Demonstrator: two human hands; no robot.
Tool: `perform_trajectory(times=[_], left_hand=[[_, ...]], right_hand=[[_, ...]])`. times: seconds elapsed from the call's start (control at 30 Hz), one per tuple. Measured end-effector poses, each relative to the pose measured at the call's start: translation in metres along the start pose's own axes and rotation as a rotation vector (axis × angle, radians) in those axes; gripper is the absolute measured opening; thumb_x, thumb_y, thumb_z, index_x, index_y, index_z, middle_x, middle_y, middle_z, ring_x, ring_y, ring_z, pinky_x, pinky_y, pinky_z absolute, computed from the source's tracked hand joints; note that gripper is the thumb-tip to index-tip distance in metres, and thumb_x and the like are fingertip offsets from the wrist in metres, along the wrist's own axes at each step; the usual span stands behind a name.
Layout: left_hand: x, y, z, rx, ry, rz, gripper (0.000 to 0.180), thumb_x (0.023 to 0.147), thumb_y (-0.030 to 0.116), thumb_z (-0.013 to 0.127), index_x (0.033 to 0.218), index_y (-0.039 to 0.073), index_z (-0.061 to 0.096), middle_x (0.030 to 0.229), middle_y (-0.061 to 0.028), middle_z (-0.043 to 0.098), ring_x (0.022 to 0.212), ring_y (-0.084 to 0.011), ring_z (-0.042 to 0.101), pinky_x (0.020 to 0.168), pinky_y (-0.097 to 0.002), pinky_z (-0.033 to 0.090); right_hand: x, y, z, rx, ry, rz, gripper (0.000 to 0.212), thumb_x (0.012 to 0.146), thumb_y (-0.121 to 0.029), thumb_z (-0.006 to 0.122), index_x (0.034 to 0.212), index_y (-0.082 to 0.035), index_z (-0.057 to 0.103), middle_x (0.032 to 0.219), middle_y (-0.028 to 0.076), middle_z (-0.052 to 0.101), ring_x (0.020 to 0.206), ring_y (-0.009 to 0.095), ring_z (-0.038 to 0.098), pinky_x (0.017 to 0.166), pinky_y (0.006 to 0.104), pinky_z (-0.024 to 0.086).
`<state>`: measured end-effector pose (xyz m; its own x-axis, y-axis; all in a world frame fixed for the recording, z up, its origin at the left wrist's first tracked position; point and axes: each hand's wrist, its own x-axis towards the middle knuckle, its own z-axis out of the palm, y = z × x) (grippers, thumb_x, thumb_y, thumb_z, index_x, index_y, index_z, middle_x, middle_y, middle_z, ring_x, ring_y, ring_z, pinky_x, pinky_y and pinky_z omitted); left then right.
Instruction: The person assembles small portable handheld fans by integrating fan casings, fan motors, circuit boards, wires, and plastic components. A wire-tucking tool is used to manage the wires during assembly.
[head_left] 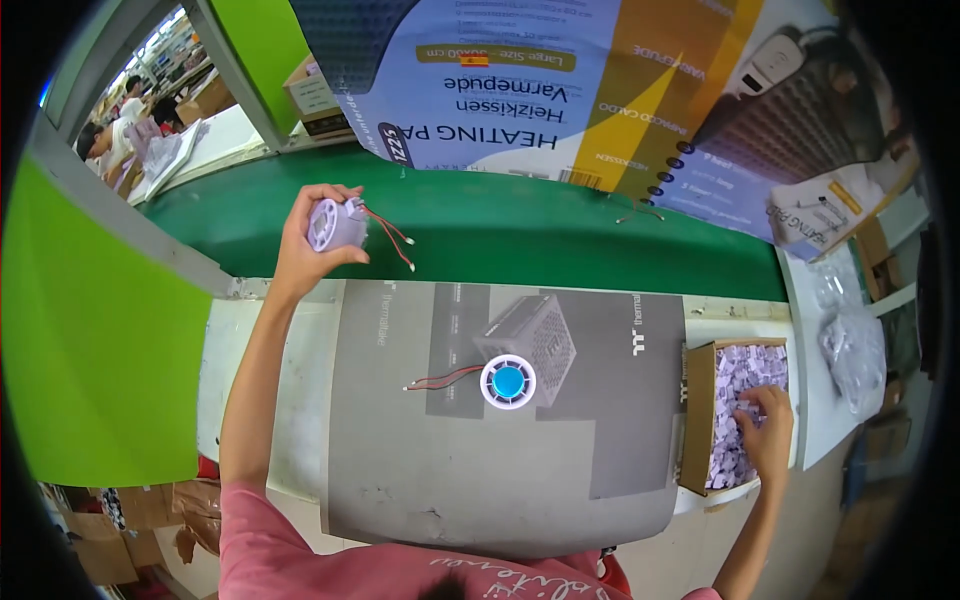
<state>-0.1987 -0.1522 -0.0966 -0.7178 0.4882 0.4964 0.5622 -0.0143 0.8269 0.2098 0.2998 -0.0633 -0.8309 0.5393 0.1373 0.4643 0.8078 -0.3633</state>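
Note:
My left hand [318, 240] is raised over the green surface at the left and grips a small round white fan unit [345, 226]. Red and dark wires [390, 225] with small pale plugs hang from its right side. A second round white fan unit [508, 381], with a blue disc in its middle, lies flat on the grey printed sheet [440, 480]; its wires stretch to the left. At the right, my right hand [768, 430] reaches into a cardboard box [700, 410] full of small whitish pieces [735, 375]. Its fingers are curled down among them, and what they pinch is hidden.
Beyond the sheet runs a green belt-like surface [500, 230]. A large printed cardboard panel [500, 110] stands behind it. Clear plastic bags [850, 350] lie on the right ledge. A green partition [100, 350] rises at the left, with people [115, 140] farther off.

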Motion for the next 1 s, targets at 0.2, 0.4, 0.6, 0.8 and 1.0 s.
perform_trajectory(times=[0.2, 0.4, 0.6, 0.8, 1.0], left_hand=[[0.001, 0.042, 0.027, 0.018, -0.058, 0.151, 0.079, 0.050, 0.020, 0.097, 0.109, 0.006, 0.047, 0.112, -0.0123, 0.057, 0.120, -0.0338, 0.054, 0.100, -0.0431, 0.044], [-0.001, 0.058, 0.047, -0.046, -0.114, 0.363, 0.080, 0.049, 0.024, 0.096, 0.109, 0.007, 0.046, 0.108, -0.0137, 0.059, 0.117, -0.0360, 0.056, 0.098, -0.0464, 0.046], [-0.002, 0.063, 0.057, -0.015, -0.147, 0.446, 0.080, 0.050, 0.027, 0.096, 0.109, 0.007, 0.046, 0.107, -0.0147, 0.059, 0.114, -0.0367, 0.059, 0.095, -0.0470, 0.048], [0.018, 0.048, 0.048, 0.281, -0.132, 0.207, 0.065, 0.058, 0.025, 0.093, 0.105, 0.004, 0.054, 0.101, -0.0098, 0.062, 0.099, -0.0250, 0.062, 0.087, -0.0346, 0.049], [0.022, -0.060, -0.031, 0.652, 0.036, -0.151, 0.059, 0.063, 0.031, 0.090, 0.104, 0.005, 0.054, 0.090, -0.0083, 0.062, 0.080, -0.0174, 0.059, 0.077, -0.0301, 0.050]], right_hand=[[0.001, -0.011, -0.001, -0.012, 0.064, -0.070, 0.030, 0.068, 0.011, 0.071, 0.095, 0.001, 0.062, 0.085, 0.012, 0.052, 0.074, 0.026, 0.051, 0.071, 0.0366, 0.045], [0.002, -0.023, -0.008, 0.035, 0.074, -0.010, 0.032, 0.070, 0.013, 0.068, 0.099, 0.000, 0.063, 0.091, 0.011, 0.055, 0.074, 0.023, 0.054, 0.070, 0.0327, 0.045], [0.000, -0.069, 0.000, 0.165, 0.169, -0.096, 0.031, 0.075, 0.011, 0.067, 0.104, 0.000, 0.064, 0.100, 0.012, 0.063, 0.077, 0.020, 0.057, 0.071, 0.0309, 0.047], [-0.019, -0.107, 0.039, 0.460, 0.013, -0.178, 0.028, 0.074, -0.001, 0.076, 0.100, -0.002, 0.069, 0.094, 0.012, 0.067, 0.080, 0.022, 0.064, 0.072, 0.0301, 0.051], [0.002, -0.142, 0.073, 0.929, -0.120, -0.106, 0.032, 0.082, 0.007, 0.068, 0.113, -0.001, 0.065, 0.105, 0.010, 0.066, 0.089, 0.013, 0.064, 0.079, 0.0247, 0.052]])
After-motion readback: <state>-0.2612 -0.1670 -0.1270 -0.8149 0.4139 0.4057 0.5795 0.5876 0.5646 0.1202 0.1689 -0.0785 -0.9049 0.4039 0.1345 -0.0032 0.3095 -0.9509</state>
